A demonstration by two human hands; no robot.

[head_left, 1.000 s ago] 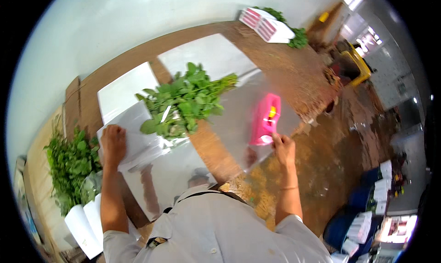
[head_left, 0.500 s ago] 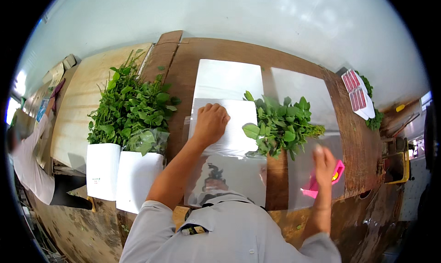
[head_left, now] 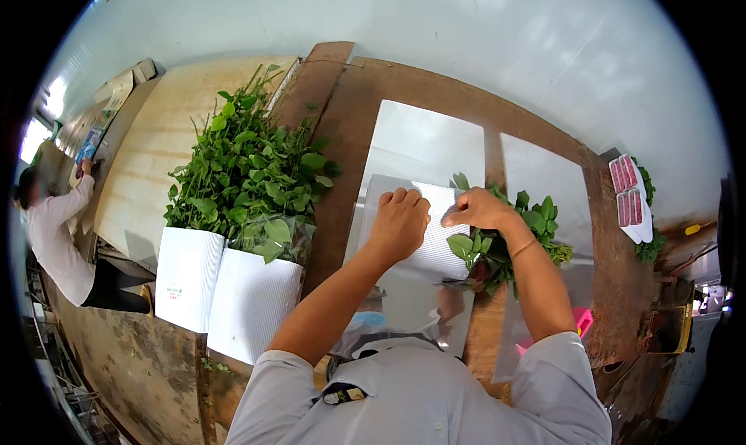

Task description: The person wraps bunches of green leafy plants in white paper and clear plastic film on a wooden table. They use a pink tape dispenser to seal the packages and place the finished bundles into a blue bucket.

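On the brown table in front of me lies a white corrugated paper wrap [head_left: 443,247], folded round one end of a bunch of leafy green stems [head_left: 536,219]. My left hand [head_left: 401,223] is closed, its curled fingers pressing the wrap down. At the wrap's right part, beside the leaves, my right hand [head_left: 483,209] has thumb and fingers bent together; whatever they may hold is too small to make out. Under the wrap are white sheets [head_left: 427,138] and clear plastic film. A pink tape dispenser [head_left: 582,321] is partly hidden by my right forearm.
Two wrapped leafy bunches in white corrugated paper [head_left: 252,305] lie to the left, beside a green pile of stems [head_left: 241,165]. Another grey-white sheet [head_left: 544,157] lies right. White-and-red packs [head_left: 629,188] stand at the far right edge. A person [head_left: 62,235] works at the far left.
My right hand has moved from the pink tape dispenser leftward to the wrap, close to my left hand. The left hand stays on the wrap. The view has shifted a little.
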